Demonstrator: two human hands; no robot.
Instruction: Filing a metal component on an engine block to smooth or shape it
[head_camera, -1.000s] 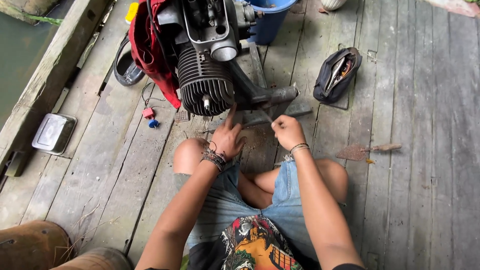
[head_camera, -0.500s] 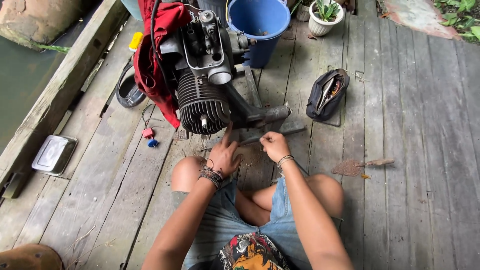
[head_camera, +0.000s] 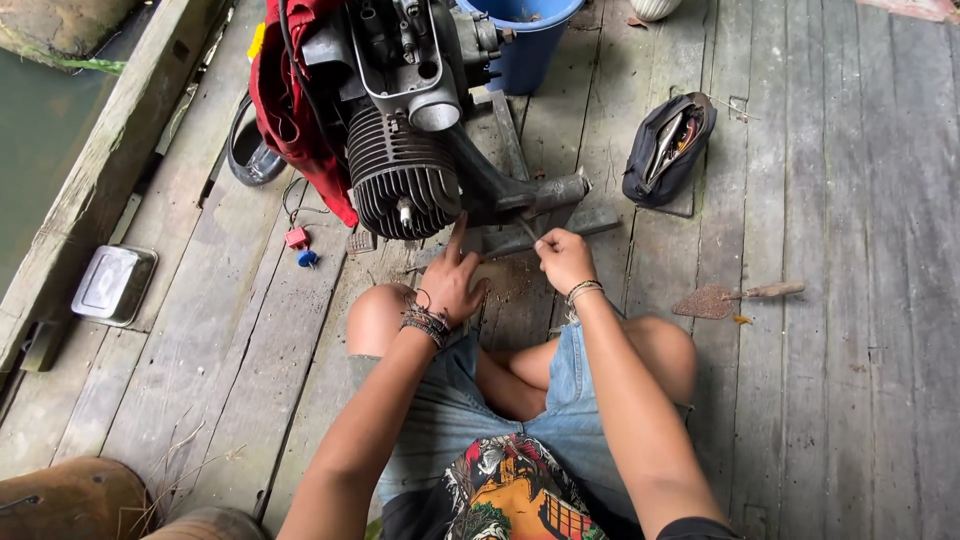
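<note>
One engine (head_camera: 405, 150), finned cylinder facing the person, sits on the deck (head_camera: 860, 400) at top centre. Left hand (head_camera: 452, 285) is just below the cylinder, index finger stretched up toward the fins, other fingers loosely curled, holding nothing visible. Right hand (head_camera: 563, 258), just right of it below the engine's dark arm, is closed in a fist around one thin tool (head_camera: 527, 230); tool type too small to tell. One red cloth (head_camera: 290, 110) hangs on the engine's left side. One blue bucket (head_camera: 530, 40) right behind the engine. One open pouch (head_camera: 668, 150) with tools to the engine's right. One rusty trowel (head_camera: 730, 298) further right and lower. One metal tin (head_camera: 113, 285) well left of the engine, near the deck edge. Two small clips, one red (head_camera: 296, 238), one blue (head_camera: 308, 258), below-left of the engine. Surface: weathered grey wood planks, outdoors; murky water (head_camera: 40, 130) beyond the left edge beam.
</note>
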